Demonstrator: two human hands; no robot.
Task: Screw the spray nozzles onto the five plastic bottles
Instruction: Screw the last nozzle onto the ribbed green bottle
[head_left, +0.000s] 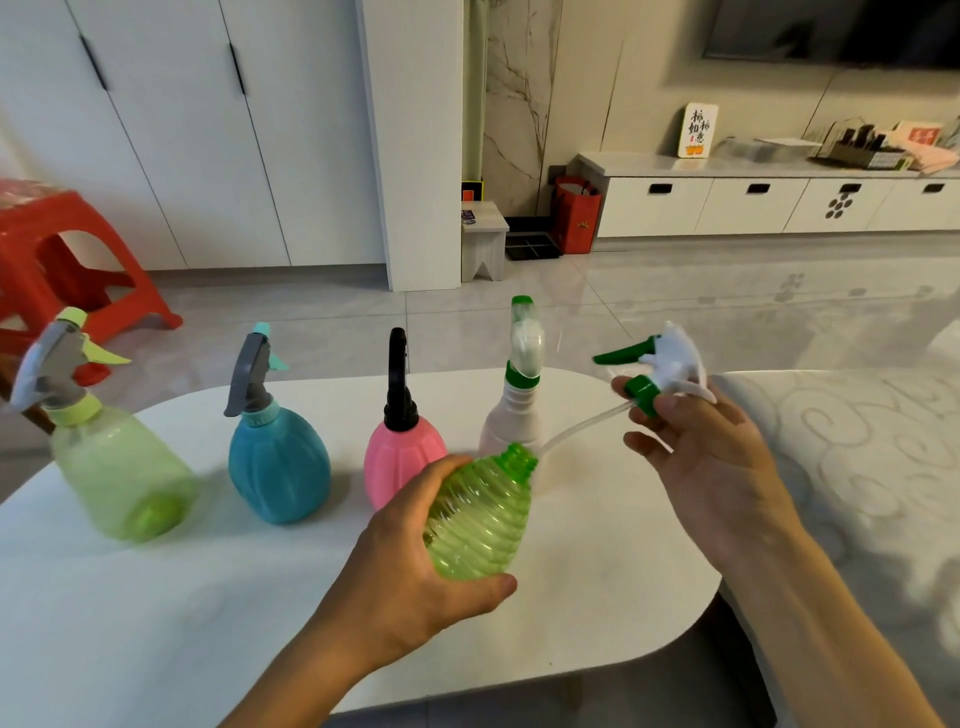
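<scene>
Now nozzle (655, 366) in right fingers (644, 415) — bottle (480, 519) left

A white desk (156, 597) with rounded corners carries four spray bottles standing upright in a row, each with its nozzle on. From the left: a pale green bottle (122, 467), a blue bottle (278, 467), a pink bottle (400, 457) with a black nozzle, then a white bottle (511, 421) topped in green.

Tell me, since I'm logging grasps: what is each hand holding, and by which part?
The left hand wraps the belly of the ribbed green bottle. The right hand pinches the spray nozzle at its green screw collar.
</scene>
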